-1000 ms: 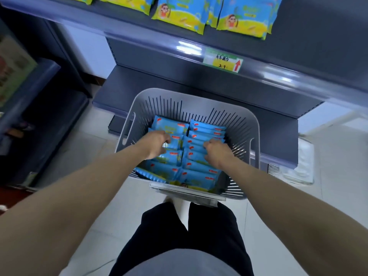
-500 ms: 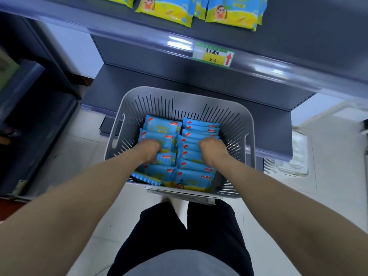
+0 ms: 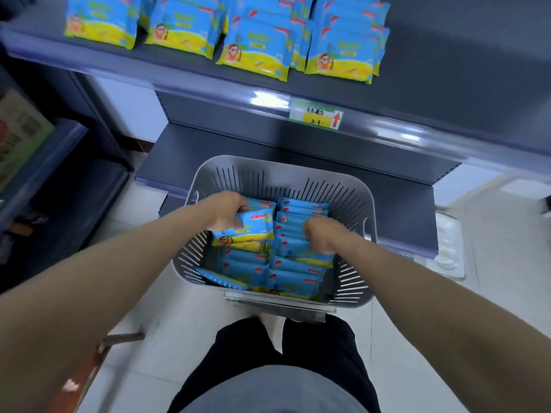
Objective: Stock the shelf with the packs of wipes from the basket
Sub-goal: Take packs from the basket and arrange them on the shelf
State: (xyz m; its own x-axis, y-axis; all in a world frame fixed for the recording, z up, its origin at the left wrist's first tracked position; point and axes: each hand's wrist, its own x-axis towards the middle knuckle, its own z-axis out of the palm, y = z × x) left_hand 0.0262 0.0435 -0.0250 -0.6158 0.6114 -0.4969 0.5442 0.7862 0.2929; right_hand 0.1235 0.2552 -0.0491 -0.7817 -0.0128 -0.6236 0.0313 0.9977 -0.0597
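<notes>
**A:** Both hands are down in the basket (image 3: 351, 198), centre of the frame. The left hand (image 3: 226, 211) clamps thumb and fingers on the top edge of a raised pack (image 3: 256, 226), tilted up above the left row.

**B:** And the right hand (image 3: 323, 235)?

**A:** It's curled into the right row, pinching a right-row pack (image 3: 314, 260). The yellow lower edge peeks out under the knuckles.

**B:** How will these handle?

**A:** They look like soft film pouches to me: light, squashy and a little slick. They should bend rather than break, so a firm squeeze looks safe. I'd take them across the short top edge, thumb on one face and fingers on the other. The seal probably stiffens the wrapper there.

**B:** Where do they go?

**A:** Up to the shelf (image 3: 447, 84) across the top of the frame. Matching stocked packs (image 3: 256, 52) stand in rows at upper centre, above the price tag (image 3: 317, 116). The remaining packs (image 3: 292, 280) lie stacked in the basket.
</notes>
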